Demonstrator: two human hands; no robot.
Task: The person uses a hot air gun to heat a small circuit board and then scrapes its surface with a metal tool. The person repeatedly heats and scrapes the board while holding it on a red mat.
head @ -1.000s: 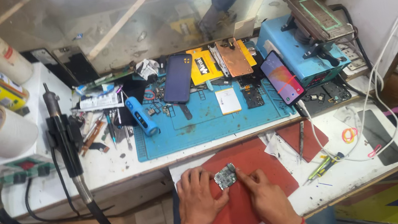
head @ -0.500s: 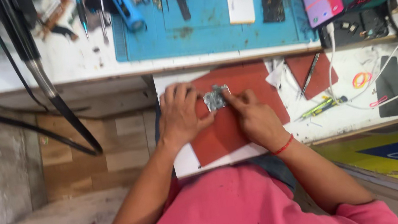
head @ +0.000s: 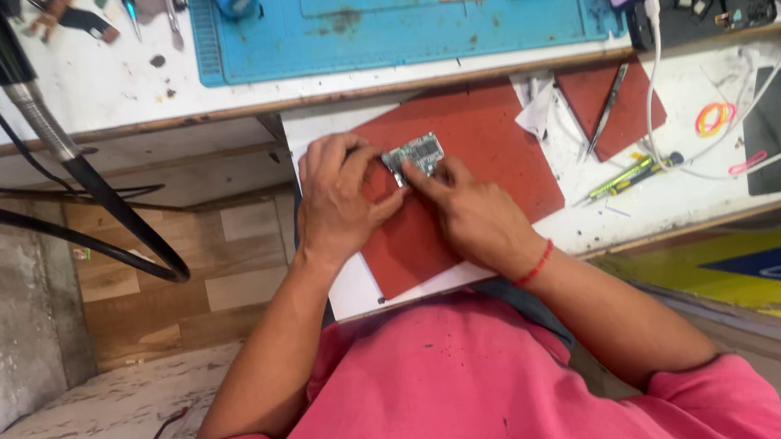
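Note:
A small green circuit board (head: 414,154) lies on a red mat (head: 492,152) spread over a white pull-out shelf (head: 352,292). My left hand (head: 340,196) curls around the board's left edge and grips it with the fingertips. My right hand (head: 469,215), with a red thread at the wrist, presses its fingertips on the board's lower right side. Both forearms reach up from my pink shirt (head: 471,388) at the bottom of the view.
Tweezers (head: 607,106) rest on a smaller red mat, with a green-yellow screwdriver (head: 631,176), an orange rubber band (head: 716,118) and a dark phone (head: 769,131) to the right. A blue work mat (head: 406,19) and a black hose (head: 77,169) lie above.
The view has tilted down from the bench top to my lap and hands. Both hands stay on the circuit board, which sits in much the same place on the red mat.

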